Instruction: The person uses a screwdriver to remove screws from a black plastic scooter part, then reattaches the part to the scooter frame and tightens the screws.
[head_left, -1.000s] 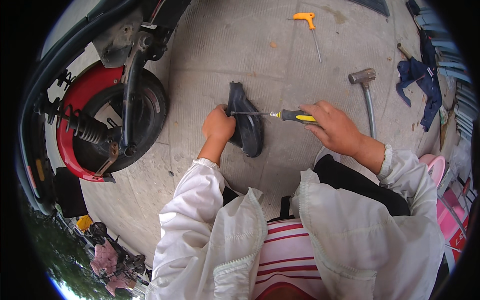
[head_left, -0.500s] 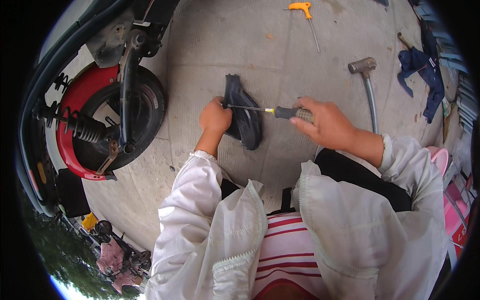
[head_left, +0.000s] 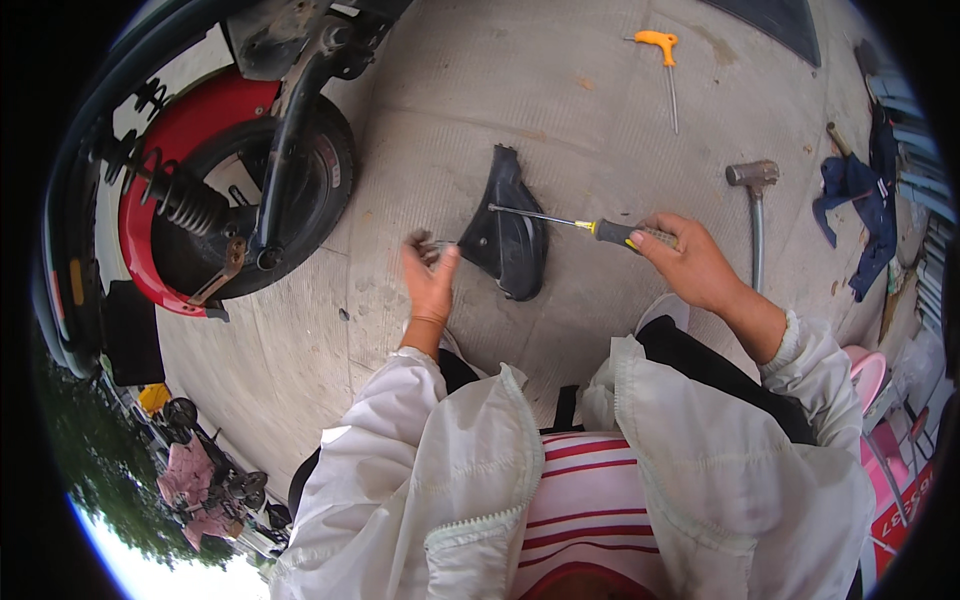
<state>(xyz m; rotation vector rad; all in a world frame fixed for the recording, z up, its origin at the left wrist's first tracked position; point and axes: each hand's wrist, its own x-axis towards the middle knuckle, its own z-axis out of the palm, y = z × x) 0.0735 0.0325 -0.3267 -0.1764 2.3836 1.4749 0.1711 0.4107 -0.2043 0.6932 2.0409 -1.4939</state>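
Observation:
My right hand [head_left: 692,262] is closed around the dark grey and yellow handle of a screwdriver [head_left: 612,233]. Its long metal shaft points left, and the tip lies over a black plastic cover [head_left: 515,235] on the ground. Beside the cover's left corner is my left hand [head_left: 430,280], thumb and fingers apart, the fingertips dark and slightly blurred. A thin pale sliver shows between those fingertips and the cover; I cannot make out what it is.
At the left stands a vehicle's wheel [head_left: 335,190] with a red fender [head_left: 140,230] and a coil spring [head_left: 190,200]. Further off lie an orange-handled hex key [head_left: 657,42], a hammer [head_left: 757,225] and dark blue cloth [head_left: 872,262]. Pink plastic items [head_left: 885,455] sit at the right.
My left hand has come off the cover's left edge and its fingers have spread. The screwdriver has shifted up relative to my body, still over the cover. The whole view has moved somewhat.

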